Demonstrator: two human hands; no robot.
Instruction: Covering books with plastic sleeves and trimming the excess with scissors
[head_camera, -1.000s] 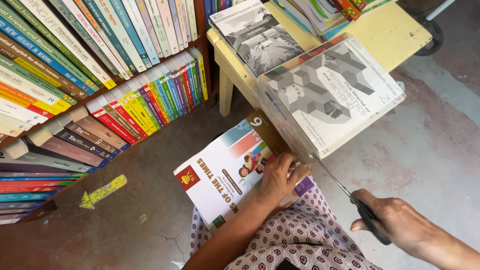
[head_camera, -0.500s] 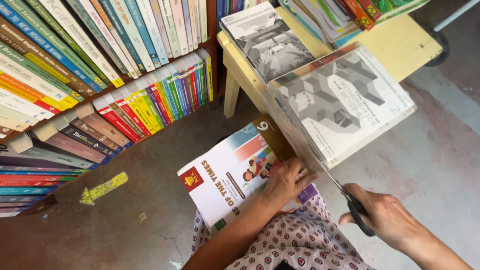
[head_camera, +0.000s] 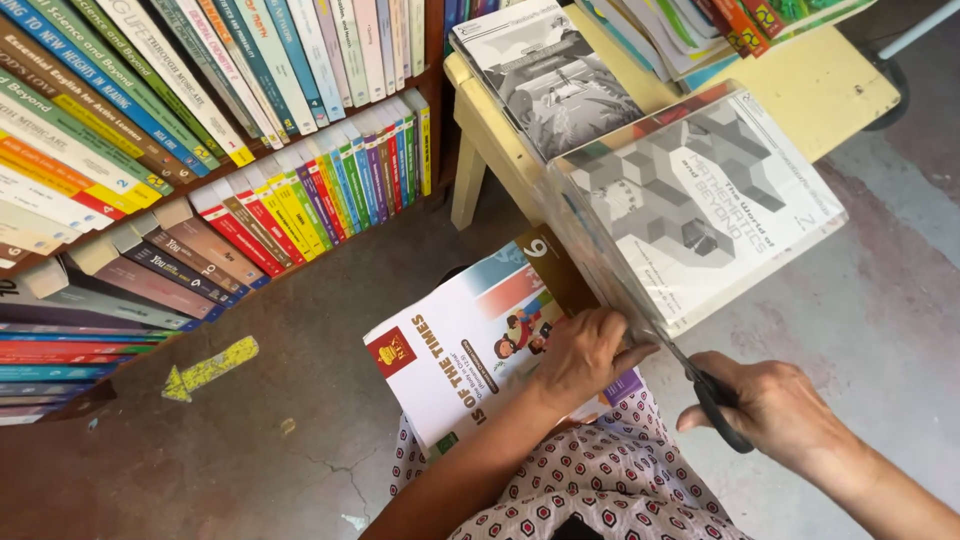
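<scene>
The right hand (head_camera: 775, 405) is closed around the black handles of a pair of scissors (head_camera: 700, 380), fingers through the loops, down at the lower right of the view. The blades run up and left from that grip into the edge of a clear plastic sheet (head_camera: 590, 250) that wraps a grey-and-white book (head_camera: 700, 200). How far apart the blades stand is hard to tell, since the plastic and the left fingers partly hide them.

The left hand (head_camera: 580, 355) lies flat, fingers spread and gripping nothing, on a white book with a red emblem (head_camera: 450, 360) that rests on the lap, on a patterned cloth (head_camera: 590, 480). Its fingertips reach the lower edge of the plastic, just beside the blades.

The grey-and-white book sits above and ahead of both hands, leaning off the edge of a yellow table (head_camera: 820, 90). A shelf of books (head_camera: 200, 150) fills the left side, above the concrete floor (head_camera: 250, 450).
</scene>
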